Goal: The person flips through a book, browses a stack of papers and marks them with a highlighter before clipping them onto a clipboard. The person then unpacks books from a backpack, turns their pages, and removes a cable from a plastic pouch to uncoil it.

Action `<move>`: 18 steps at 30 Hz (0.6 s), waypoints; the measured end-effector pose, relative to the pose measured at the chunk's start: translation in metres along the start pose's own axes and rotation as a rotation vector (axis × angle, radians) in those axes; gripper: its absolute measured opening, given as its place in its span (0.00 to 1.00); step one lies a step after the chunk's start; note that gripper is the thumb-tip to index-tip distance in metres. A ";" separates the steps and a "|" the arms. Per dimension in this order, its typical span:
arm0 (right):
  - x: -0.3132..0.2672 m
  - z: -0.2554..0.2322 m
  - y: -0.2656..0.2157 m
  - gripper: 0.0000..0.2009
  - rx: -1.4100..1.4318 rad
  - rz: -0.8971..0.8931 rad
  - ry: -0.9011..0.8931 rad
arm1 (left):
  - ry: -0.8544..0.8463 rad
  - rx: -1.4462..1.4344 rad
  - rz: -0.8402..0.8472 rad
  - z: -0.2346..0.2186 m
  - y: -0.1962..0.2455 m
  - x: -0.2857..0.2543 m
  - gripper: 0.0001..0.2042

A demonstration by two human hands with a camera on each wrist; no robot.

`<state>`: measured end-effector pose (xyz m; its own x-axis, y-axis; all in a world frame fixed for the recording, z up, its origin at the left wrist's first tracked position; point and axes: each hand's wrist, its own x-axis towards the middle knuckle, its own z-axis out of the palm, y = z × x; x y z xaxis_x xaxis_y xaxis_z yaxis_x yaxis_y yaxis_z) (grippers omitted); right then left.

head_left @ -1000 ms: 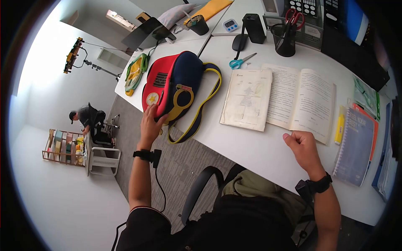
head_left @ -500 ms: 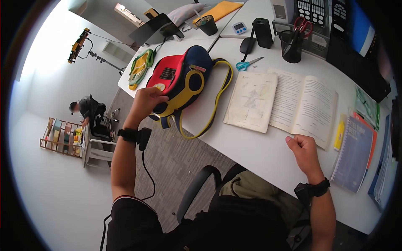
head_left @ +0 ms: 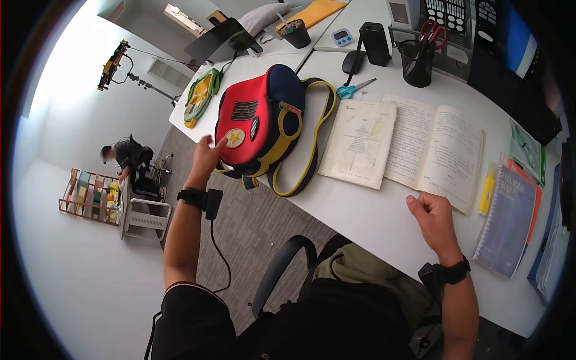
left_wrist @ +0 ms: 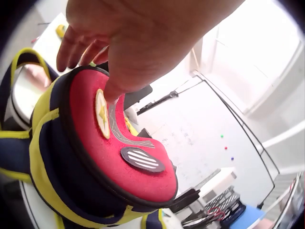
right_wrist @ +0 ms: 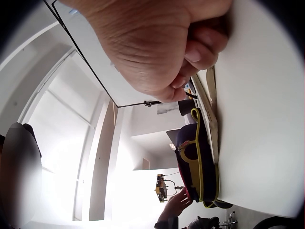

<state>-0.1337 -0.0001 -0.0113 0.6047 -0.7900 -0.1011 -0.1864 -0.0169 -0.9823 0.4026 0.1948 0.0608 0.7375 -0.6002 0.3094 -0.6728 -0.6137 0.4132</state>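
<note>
A red and navy backpack (head_left: 255,114) with yellow trim sits at the left edge of the desk, its red front turned up toward the head camera. On that front is a round star badge (head_left: 234,138). My left hand (head_left: 207,157) is at the bag's near left side, thumb at the badge. In the left wrist view, the other fingers (left_wrist: 71,50) extend loosely past the bag's edge. My right hand (head_left: 433,217) rests on the desk as a fist, thumb on top, just in front of an open book (head_left: 453,144). Nothing shows in its curled fingers (right_wrist: 200,52).
A worn booklet (head_left: 360,144) overlaps the open book. Behind lie blue scissors (head_left: 348,92) and a pen cup (head_left: 416,69). A yellow highlighter (head_left: 487,193) and a spiral notebook (head_left: 507,222) lie to the right. A green-yellow pouch (head_left: 202,96) is beyond the bag. A chair (head_left: 279,270) stands below the desk edge.
The backpack has turned, so its red front and star badge face the head camera more fully. My left hand has shifted with it, its fingers looser. The right fist has stayed in place.
</note>
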 end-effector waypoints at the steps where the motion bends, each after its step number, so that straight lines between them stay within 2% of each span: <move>1: 0.000 0.000 0.000 0.21 0.001 0.000 0.000 | -0.244 -0.302 -0.269 -0.007 0.017 -0.010 0.25; 5: -0.001 0.001 -0.001 0.21 -0.021 -0.011 0.009 | -0.174 -0.161 -0.300 -0.010 0.015 -0.018 0.22; 7: -0.001 0.001 -0.001 0.21 -0.027 -0.014 0.010 | -0.246 -0.326 -0.442 -0.014 0.018 -0.020 0.19; 10: -0.002 0.002 0.000 0.21 -0.046 -0.026 0.029 | -0.298 -0.447 -0.485 -0.020 0.024 -0.024 0.17; 14: -0.003 0.001 0.001 0.21 -0.032 -0.033 0.037 | -0.403 -0.382 -0.524 -0.024 0.027 -0.017 0.18; 16: -0.002 0.003 0.001 0.20 -0.036 -0.037 0.042 | -0.322 -0.023 -0.240 -0.021 0.028 -0.009 0.22; 17: -0.001 0.004 0.002 0.20 -0.054 -0.078 0.047 | -0.113 0.414 0.026 -0.017 0.029 -0.010 0.27; 18: -0.002 0.003 0.004 0.19 -0.081 -0.111 0.059 | -0.064 0.387 0.058 -0.016 0.060 -0.019 0.30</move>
<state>-0.1335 0.0034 -0.0157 0.5788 -0.8152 0.0197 -0.1840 -0.1541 -0.9708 0.3494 0.1778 0.0936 0.7008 -0.6629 0.2634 -0.6945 -0.7183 0.0399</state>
